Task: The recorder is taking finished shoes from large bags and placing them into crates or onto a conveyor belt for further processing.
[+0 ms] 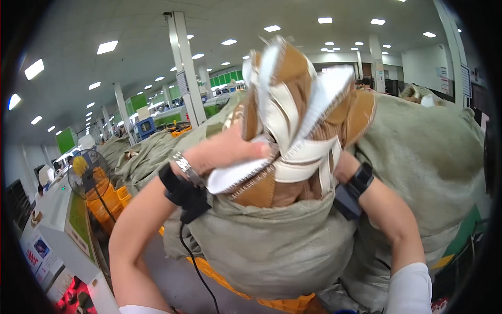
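Now, head view, the only one: what's in frame & where?

Bundle of tan-and-white stitched pieces [306, 170], shoe uppers by the look of 'em, rising front & centre from the mouth of a grey-green sack [272, 246]. Orange crate [282, 304] shows below the sack; fabric-covered heap [423, 152] at R, standing fan [89, 175] at far L.

Hands?

L hand [232, 149] partly closed on the bundle's L side, thumb laid across the front & pointing R; its other fingers are hidden. R hand [345, 166] is at the opposite side, mostly behind the pieces; can't tell how far it's open or whether it has hold of anything.

How'd the lot handle, d'you reckon?

Judging by looks: each pc. light, the bundle a fair bit heavier. Soft, bendy panels, prob. stiffer along the stitched seams; smooth faces could slide on one another. Not brittle, tho pale straps might crease. Best hold, prob.: both sides at once, low, where the pieces crowd together just above the sack's rim, not by a loose flap.

Orientation?

Long axis approx. upright, spreading R toward the top. Lower end sits in the sack; upper ends fan out, one pale flap pointing nearly straight up, another up & R. Lowest pale flap, under the thumb, slants down-L. Top's blurred, so no pc. count.
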The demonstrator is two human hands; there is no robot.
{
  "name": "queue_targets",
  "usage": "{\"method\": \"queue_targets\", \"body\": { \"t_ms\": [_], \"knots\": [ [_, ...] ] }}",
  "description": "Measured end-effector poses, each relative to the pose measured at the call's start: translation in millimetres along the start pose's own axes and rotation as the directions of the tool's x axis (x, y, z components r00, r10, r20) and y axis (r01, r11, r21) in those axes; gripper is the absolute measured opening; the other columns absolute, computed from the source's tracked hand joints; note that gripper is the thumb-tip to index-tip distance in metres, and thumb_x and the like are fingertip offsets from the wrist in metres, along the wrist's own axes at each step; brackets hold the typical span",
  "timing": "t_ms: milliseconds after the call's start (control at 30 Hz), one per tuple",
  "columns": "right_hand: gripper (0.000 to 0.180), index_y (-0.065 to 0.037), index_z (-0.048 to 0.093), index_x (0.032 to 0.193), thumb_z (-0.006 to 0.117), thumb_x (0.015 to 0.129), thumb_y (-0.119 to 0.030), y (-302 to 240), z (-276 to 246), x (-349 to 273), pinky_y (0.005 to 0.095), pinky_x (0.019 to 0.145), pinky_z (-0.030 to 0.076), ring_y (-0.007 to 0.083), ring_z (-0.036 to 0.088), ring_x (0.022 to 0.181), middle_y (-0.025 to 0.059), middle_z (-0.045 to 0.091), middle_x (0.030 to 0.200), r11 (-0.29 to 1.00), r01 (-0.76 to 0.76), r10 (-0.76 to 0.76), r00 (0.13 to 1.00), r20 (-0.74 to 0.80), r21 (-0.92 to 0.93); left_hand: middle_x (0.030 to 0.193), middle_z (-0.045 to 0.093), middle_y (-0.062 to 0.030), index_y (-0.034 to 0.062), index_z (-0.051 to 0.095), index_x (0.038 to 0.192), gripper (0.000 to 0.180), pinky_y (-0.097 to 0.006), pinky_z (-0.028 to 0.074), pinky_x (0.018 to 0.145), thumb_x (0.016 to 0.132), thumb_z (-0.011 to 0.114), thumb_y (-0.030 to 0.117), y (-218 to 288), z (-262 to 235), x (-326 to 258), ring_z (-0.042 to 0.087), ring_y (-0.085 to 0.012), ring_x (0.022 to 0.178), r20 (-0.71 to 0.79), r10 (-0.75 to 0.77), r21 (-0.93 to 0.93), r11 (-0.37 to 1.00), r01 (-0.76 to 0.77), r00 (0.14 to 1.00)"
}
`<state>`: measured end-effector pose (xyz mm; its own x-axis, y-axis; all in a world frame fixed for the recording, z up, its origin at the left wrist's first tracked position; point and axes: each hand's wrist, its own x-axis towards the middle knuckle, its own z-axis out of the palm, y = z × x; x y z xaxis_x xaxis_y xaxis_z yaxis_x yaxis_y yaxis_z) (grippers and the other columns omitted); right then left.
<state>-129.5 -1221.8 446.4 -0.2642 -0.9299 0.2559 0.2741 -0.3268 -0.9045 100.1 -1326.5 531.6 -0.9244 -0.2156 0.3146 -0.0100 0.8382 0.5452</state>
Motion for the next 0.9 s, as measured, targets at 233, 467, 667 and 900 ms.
{"method": "queue_targets", "body": {
  "t_ms": [233, 467, 667, 900],
  "knots": [
    [0.036, 0.002, 0.054, 0.117, 0.059, 0.082, -0.002, -62, -49, -17, 0.0325, 0.082, 0.050, 0.0212, 0.060, 0.093, 0.0117, 0.061, 0.109, 0.978, 0.175, -0.145, 0.962, 0.233, -0.115, 0.111, 0.055, -0.0102, 0.0002, 0.039, 0.128, 0.093, -0.024, 0.048, 0.075, 0.064, 0.073, 0.058, 113, -7, -4, 0.056, -0.0133, 0.091, -0.279, 0.094, 0.202, 0.979, -0.038, 0.956],
    [0.035, 0.002, 0.054, 0.116, 0.060, 0.082, -0.003, -133, -24, 61, 0.0324, 0.081, 0.051, 0.0207, 0.060, 0.092, 0.0111, 0.062, 0.108, 0.996, 0.057, -0.024, 0.912, 0.410, -0.069, 0.111, 0.056, -0.0080, -0.0001, 0.043, 0.125, 0.080, -0.027, 0.045, 0.082, 0.071, 0.068, 0.052, 181, -9, -67, 0.053, -0.0136, 0.097, -0.393, 0.093, 0.306, 0.951, 0.035, 0.915],
    [0.035, 0.001, 0.055, 0.116, 0.060, 0.082, -0.004, -51, 13, 98, 0.0323, 0.080, 0.051, 0.0203, 0.061, 0.091, 0.0106, 0.062, 0.108, 0.944, -0.239, 0.330, 0.645, 0.689, -0.229, 0.110, 0.056, -0.0069, -0.0001, 0.044, 0.124, 0.072, -0.029, 0.043, 0.085, 0.074, 0.066, 0.048, 240, 61, -211, 0.051, -0.0139, 0.099, -0.688, -0.115, 0.184, 0.927, 0.326, 0.717],
    [0.034, 0.001, 0.055, 0.115, 0.061, 0.082, -0.005, 96, -65, 197, 0.0322, 0.079, 0.051, 0.0197, 0.061, 0.090, 0.0100, 0.062, 0.107, 0.682, -0.406, 0.716, 0.199, 0.669, -0.608, 0.110, 0.056, -0.0057, -0.0002, 0.046, 0.122, 0.064, -0.030, 0.042, 0.089, 0.078, 0.064, 0.042, 266, 288, -275, 0.050, -0.0143, 0.101, -0.895, -0.291, -0.111, 0.878, 0.465, 0.338]
  ]
}}
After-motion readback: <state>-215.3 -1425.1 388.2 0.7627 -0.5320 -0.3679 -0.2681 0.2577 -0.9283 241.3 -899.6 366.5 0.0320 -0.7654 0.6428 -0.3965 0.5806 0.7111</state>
